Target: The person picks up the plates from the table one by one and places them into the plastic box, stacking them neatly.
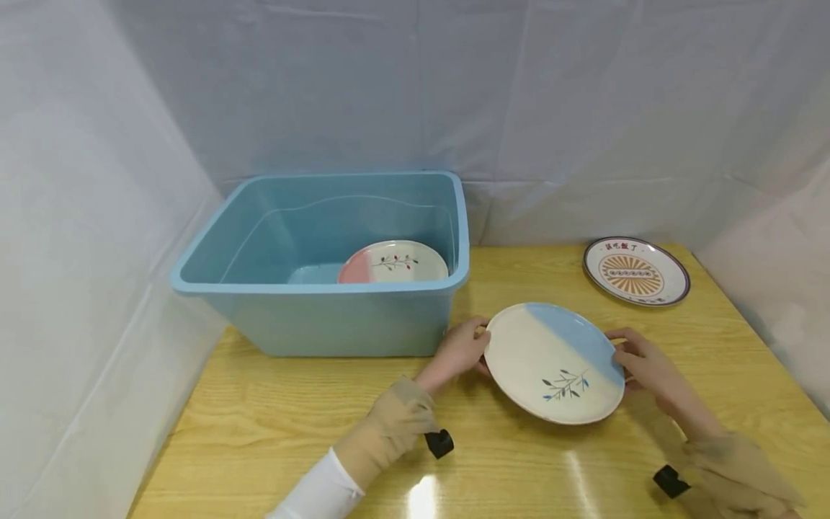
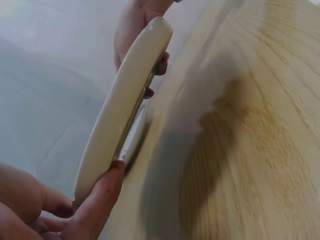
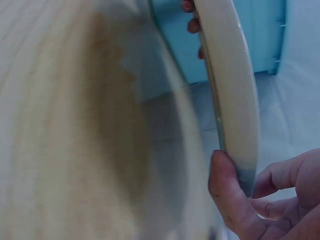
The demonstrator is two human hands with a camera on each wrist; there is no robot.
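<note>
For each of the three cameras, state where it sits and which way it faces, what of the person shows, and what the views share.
Head: sits high, looks forward and down at the table, bin, held plate and a far plate; left hand, right hand and both sleeves show.
Left wrist: low beside the table, looks along the plate's rim toward the other hand; left fingers show.
Right wrist: looks along the rim toward the bin; right fingers show.
Shared: all three show the held plate and the table.

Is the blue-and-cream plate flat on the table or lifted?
Lifted: both wrist views show a gap under the plate, held at its rim by left hand and right hand.
</note>
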